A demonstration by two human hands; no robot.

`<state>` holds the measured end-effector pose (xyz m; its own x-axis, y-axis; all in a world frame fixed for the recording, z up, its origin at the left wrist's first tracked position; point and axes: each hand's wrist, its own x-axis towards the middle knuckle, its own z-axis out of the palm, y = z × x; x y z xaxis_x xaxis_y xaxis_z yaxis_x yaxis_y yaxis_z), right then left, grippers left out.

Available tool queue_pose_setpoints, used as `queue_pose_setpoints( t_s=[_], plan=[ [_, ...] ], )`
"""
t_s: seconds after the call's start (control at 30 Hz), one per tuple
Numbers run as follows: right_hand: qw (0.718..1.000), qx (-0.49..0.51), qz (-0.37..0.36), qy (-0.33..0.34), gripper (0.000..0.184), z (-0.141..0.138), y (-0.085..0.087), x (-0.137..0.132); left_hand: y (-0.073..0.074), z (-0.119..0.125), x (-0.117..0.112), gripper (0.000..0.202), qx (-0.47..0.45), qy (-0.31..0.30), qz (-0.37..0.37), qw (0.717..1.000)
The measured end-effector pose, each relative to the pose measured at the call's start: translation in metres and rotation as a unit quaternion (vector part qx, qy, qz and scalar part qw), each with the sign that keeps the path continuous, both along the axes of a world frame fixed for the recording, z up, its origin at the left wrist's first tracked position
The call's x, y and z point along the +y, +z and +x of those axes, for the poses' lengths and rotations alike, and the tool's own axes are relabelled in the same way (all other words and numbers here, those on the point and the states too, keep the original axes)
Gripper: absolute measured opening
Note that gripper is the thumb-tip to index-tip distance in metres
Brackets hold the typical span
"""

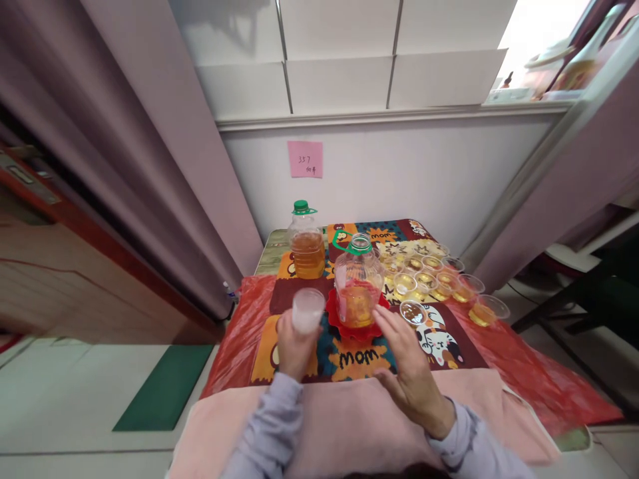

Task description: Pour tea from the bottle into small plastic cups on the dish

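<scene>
My left hand (294, 349) is wrapped round a whitish translucent plastic cup (308, 309), held upright left of the nearer jug. My right hand (409, 369) has its fingers spread beside that jug and holds nothing. The nearer clear jug (358, 303) stands uncapped on a red scalloped dish (333, 313), with amber liquid in its lower part. Whether my right fingertips touch the jug, I cannot tell. Behind the cup stands a second jug (307, 253) of amber liquid, closed with a green cap (300, 205).
Several small clear cups (426, 283) of yellow liquid crowd the table's right side; one cup (413, 313) sits nearer the jug. A patterned mat (359, 366), red plastic sheet (234, 339) and pink cloth (349, 426) cover the table. A white wall (399, 173) rises behind.
</scene>
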<state>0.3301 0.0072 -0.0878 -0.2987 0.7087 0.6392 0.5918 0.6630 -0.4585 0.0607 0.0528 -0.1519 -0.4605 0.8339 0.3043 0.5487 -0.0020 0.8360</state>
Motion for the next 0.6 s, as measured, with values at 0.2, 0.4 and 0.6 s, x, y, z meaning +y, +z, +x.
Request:
queue_pose_setpoints(
  t_s=[0.2,0.4,0.6],
  plan=[
    [0.992,0.028,-0.028,-0.121,0.064,0.054,-0.031,-0.014,0.008,-0.048,0.099,0.052,-0.008,0.062,-0.009,0.998],
    [0.957,0.081,-0.137,-0.243,0.06,0.101,-0.052,-0.03,-0.022,-0.045,0.122,0.051,-0.01,0.104,-0.039,0.994],
    [0.929,0.168,-0.184,-0.274,0.069,0.121,-0.065,-0.001,-0.04,-0.052,0.117,0.052,0.006,0.089,-0.059,0.994]
  ],
)
